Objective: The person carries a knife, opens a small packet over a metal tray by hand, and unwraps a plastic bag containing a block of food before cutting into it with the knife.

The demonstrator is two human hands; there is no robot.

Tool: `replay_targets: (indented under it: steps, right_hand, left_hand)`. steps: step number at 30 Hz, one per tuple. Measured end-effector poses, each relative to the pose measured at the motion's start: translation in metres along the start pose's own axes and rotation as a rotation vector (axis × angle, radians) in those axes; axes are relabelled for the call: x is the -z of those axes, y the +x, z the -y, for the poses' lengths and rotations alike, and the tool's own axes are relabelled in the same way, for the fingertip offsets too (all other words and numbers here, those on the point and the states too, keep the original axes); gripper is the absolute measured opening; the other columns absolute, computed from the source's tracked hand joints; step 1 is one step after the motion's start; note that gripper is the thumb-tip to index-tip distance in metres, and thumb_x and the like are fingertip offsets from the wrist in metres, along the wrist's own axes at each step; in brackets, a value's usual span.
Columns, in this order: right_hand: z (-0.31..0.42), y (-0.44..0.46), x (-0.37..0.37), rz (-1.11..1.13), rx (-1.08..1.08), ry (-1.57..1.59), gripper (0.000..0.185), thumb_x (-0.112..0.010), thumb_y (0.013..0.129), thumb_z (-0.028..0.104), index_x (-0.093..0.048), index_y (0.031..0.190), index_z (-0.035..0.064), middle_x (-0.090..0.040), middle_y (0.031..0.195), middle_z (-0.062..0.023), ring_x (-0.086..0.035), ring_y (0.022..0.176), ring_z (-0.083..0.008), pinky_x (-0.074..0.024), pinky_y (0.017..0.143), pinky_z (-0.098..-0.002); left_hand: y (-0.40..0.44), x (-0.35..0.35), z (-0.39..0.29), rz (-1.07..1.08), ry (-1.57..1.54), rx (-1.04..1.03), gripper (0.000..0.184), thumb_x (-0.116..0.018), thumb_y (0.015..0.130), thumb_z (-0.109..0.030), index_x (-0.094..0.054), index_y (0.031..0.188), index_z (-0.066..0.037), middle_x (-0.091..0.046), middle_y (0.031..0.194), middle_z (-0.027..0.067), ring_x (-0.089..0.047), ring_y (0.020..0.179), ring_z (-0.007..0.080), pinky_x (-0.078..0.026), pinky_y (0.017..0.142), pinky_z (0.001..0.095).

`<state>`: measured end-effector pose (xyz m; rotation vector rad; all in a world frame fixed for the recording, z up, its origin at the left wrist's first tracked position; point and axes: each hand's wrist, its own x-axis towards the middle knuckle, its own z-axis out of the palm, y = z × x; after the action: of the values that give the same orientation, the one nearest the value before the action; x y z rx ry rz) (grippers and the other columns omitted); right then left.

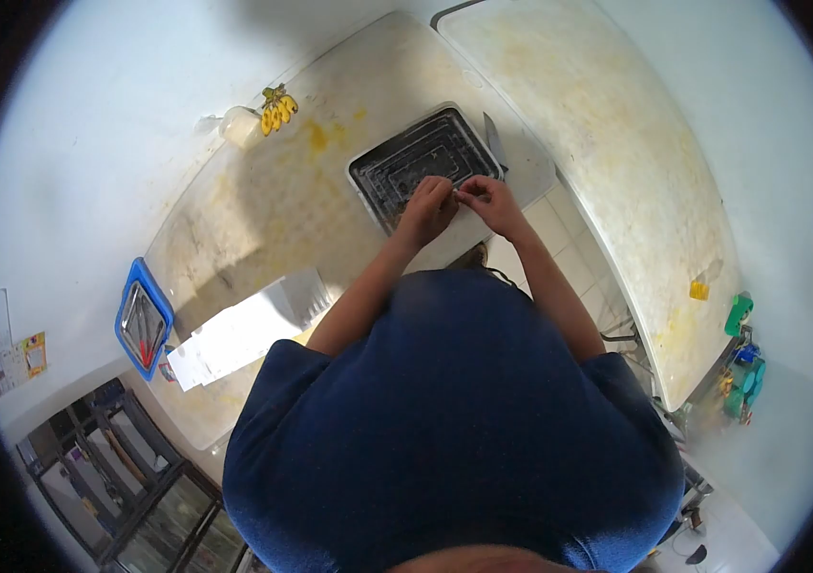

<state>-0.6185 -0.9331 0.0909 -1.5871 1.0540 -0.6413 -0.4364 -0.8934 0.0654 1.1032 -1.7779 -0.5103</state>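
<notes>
My left hand (428, 208) and my right hand (490, 203) meet over the near edge of a black rectangular tray (389, 162) with a pale rim. The fingers of both are closed in a pinch, their tips almost touching. A tiny whitish thing (456, 194) shows at the right fingertips; its kind is too small to make out. Whatever the left fingers hold is hidden. Just beyond the tray's right side lies a knife (493, 137) on the table.
Yellow bananas (277, 112) sit by a whitish container (240, 126) at the table's far edge. White papers (234, 334) and a blue-rimmed tray (123, 320) with utensils are to the left. A second table (607, 134) stands on the right, with a tape dispenser (739, 313) beyond it.
</notes>
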Motion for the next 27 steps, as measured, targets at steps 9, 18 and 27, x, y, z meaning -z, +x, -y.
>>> replay_targets:
  steps: [9, 18, 27]
  right_hand:
    - [0.000, -0.001, -0.001, -0.019, -0.031, 0.077, 0.014, -0.067, 0.093, 0.016, -0.067, 0.094, 0.0028, -0.066, 0.084, 0.0007, -0.056, 0.080, -0.0064, -0.0452, 0.073, -0.0250]
    - [0.014, -0.007, 0.005, -0.183, 0.056, -0.085, 0.011, -0.069, 0.089, 0.006, -0.068, 0.098, 0.0003, -0.070, 0.089, -0.0053, -0.064, 0.081, -0.0111, -0.0505, 0.072, -0.0264]
    - [0.024, -0.012, 0.002, -0.252, 0.078, -0.069, 0.011, -0.069, 0.087, 0.004, -0.069, 0.097, 0.0011, -0.070, 0.087, -0.0056, -0.066, 0.080, -0.0118, -0.0518, 0.071, -0.0270]
  left_hand:
    - [0.011, 0.000, -0.010, 0.069, -0.034, 0.223, 0.017, -0.066, 0.083, -0.002, -0.057, 0.097, -0.002, -0.059, 0.086, 0.0147, -0.060, 0.076, 0.0303, -0.049, 0.068, 0.0366]
    - [0.031, 0.000, -0.021, -0.033, -0.154, 0.273, 0.017, -0.069, 0.083, -0.007, -0.061, 0.096, 0.000, -0.067, 0.086, 0.0141, -0.068, 0.074, 0.0255, -0.053, 0.068, 0.0342]
    - [0.043, 0.019, -0.041, 0.086, -0.256, 0.466, 0.010, -0.068, 0.079, -0.006, -0.067, 0.086, 0.002, -0.071, 0.081, 0.0167, -0.071, 0.078, 0.0253, -0.054, 0.073, 0.0335]
